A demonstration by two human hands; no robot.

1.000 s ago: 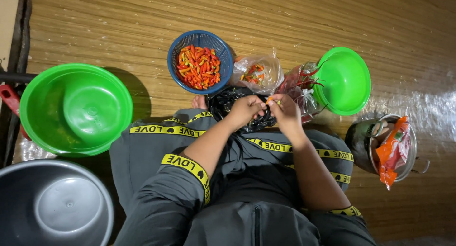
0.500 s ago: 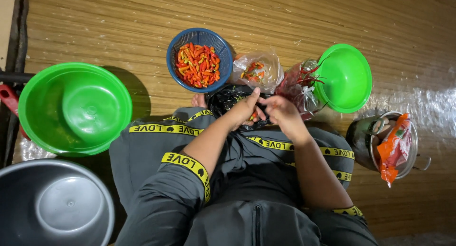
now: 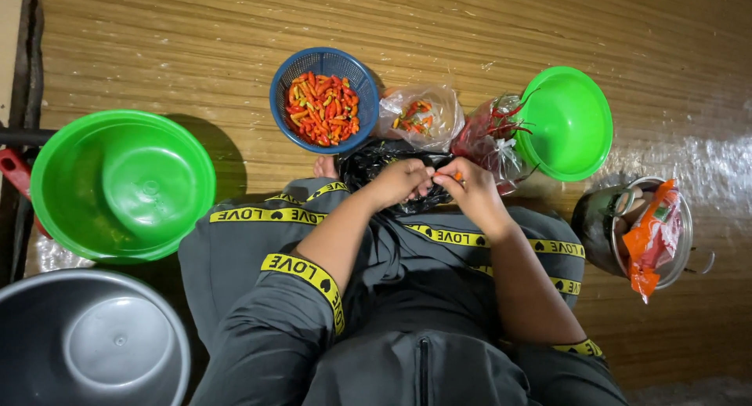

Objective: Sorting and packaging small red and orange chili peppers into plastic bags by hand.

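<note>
Both hands [image 3: 439, 183] drew together, fingers [image 3: 448, 179] pinching chili [image 3: 457, 176].

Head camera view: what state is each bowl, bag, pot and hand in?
Blue basket: holds red and orange chillies.
Big green bowl: looks empty.
Small green bowl: tilted, looks empty.
Clear bag: open, few chillies.
Pot: holds orange packet.
Left hand: pinching something small.
Right hand: pinching orange chilli.

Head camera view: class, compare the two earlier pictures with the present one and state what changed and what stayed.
Little changed. The left hand and right hand drew slightly closer over the black bag, pinching a small chilli. The blue basket, both green basins and bags stayed put.
</note>
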